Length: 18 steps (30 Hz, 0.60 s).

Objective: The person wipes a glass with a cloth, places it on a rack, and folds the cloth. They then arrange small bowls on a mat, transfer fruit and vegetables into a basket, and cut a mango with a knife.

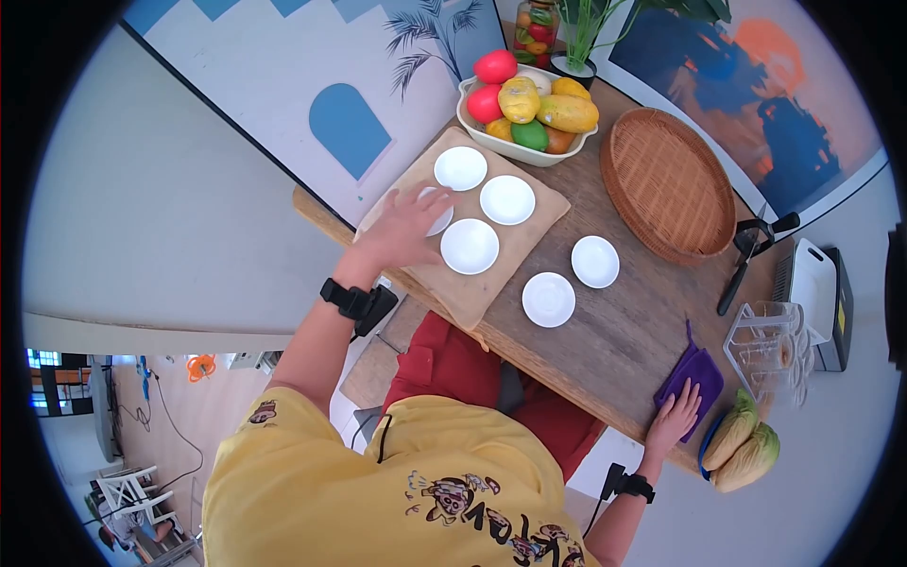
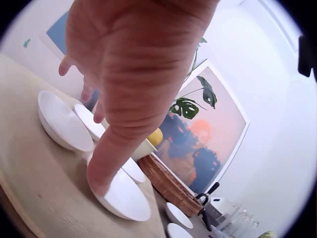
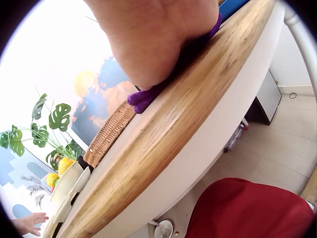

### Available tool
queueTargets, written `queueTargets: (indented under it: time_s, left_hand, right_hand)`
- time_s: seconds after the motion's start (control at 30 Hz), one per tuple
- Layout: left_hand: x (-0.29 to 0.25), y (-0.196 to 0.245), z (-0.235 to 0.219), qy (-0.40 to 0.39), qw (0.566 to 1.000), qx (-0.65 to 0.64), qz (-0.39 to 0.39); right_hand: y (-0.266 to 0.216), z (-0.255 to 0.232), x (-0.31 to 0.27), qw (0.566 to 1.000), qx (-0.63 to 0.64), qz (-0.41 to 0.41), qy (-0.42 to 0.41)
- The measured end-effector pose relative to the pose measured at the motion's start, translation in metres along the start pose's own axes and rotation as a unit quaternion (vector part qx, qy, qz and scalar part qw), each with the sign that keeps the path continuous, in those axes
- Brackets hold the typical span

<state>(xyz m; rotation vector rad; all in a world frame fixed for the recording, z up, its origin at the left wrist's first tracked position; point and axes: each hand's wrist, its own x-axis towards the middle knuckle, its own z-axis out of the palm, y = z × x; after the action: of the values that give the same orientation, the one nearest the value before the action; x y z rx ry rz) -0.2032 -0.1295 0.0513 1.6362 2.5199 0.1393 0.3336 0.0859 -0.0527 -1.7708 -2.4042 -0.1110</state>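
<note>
Several small white bowls [image 1: 507, 200] are grouped on a beige mat [image 1: 515, 248] on the table. My left hand [image 1: 404, 230] reaches over the mat with its fingers spread, partly covering the leftmost bowl [image 1: 437, 213]. In the left wrist view the thumb [image 2: 106, 166] points down and overlaps the inside of a white bowl [image 2: 126, 198], while the other fingers extend away from it. Two more white dishes [image 1: 548, 300] sit on the bare wood to the right of the mat. Flat on a purple cloth [image 1: 707, 375] near the front edge rests my right hand [image 1: 673, 419], fingers straight.
Behind the mat stands a cream basin [image 1: 525, 151] of fruit. A round wicker tray [image 1: 669, 184] lies at the back right, with a black-handled knife [image 1: 732, 285] beside it. Glasses on a rack [image 1: 770, 354] and leafy vegetables [image 1: 742, 444] occupy the right end.
</note>
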Motion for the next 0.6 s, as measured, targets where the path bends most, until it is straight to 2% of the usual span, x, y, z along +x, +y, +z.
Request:
queueTargets:
  time_s: [0.07, 0.3, 0.37, 0.43, 0.47, 0.5, 0.6]
  left_hand:
    - [0.002, 0.01, 0.002, -0.03, 0.998, -0.036, 0.052]
    - [0.006, 0.027, 0.017, -0.044, 0.995, -0.077, 0.044]
    - [0.005, 0.026, 0.019, -0.018, 0.995, -0.092, 0.043]
    - [0.003, 0.029, 0.019, 0.047, 0.995, -0.062, 0.067]
    - [0.004, 0.04, 0.012, 0.105, 0.987, -0.084, 0.092]
    - [0.006, 0.058, 0.009, 0.162, 0.974, -0.11, 0.117]
    - [-0.011, 0.128, 0.026, 0.204, 0.933, -0.231, 0.185]
  right_hand:
    - [-0.002, 0.0, 0.0, 1.0, 0.003, -0.002, 0.003]
    - [-0.004, 0.0, 0.0, 1.0, 0.001, 0.001, 0.017]
    - [-0.007, 0.0, 0.001, 0.999, 0.013, -0.012, 0.027]
    - [-0.009, -0.006, 0.003, 0.999, 0.027, -0.019, 0.038]
    - [-0.012, -0.008, 0.002, 0.998, 0.032, -0.015, 0.042]
    - [-0.014, -0.01, 0.001, 0.999, 0.026, -0.009, 0.043]
    - [-0.016, -0.008, -0.002, 0.998, 0.037, 0.007, 0.053]
